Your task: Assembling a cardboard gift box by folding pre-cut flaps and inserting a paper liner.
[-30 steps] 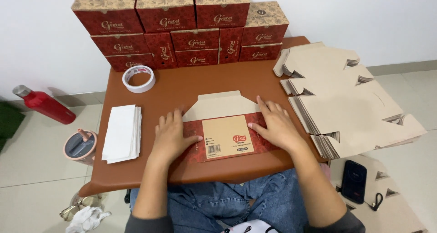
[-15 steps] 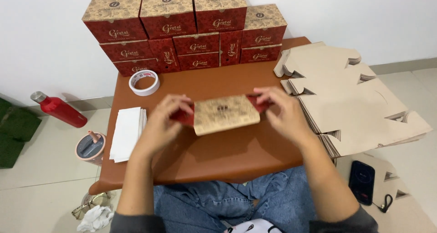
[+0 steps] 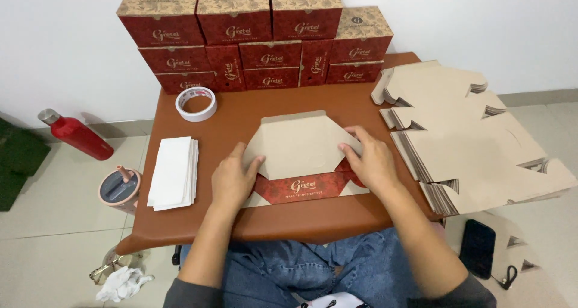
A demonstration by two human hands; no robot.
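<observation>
While flat on the brown table [image 3: 241, 217], near edge: unfolded cardboard box blank [image 3: 301, 151], pinned by left hand [image 3: 232, 181] and right hand [image 3: 370, 160], fingers spread, palms down, gripping nothing.

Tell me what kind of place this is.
Likely a small home or shop packing station: finished red boxes stacked by the wall, flat box blanks piled at one side, tape roll on a brown table.

One head-worn camera looks steeply down and forward from above the seated person's lap, close over the brown worktop [image 3: 241, 217]. It faces twelve o'clock toward the white wall [image 3: 451, 25]; floor shows at nine and three o'clock.
</observation>
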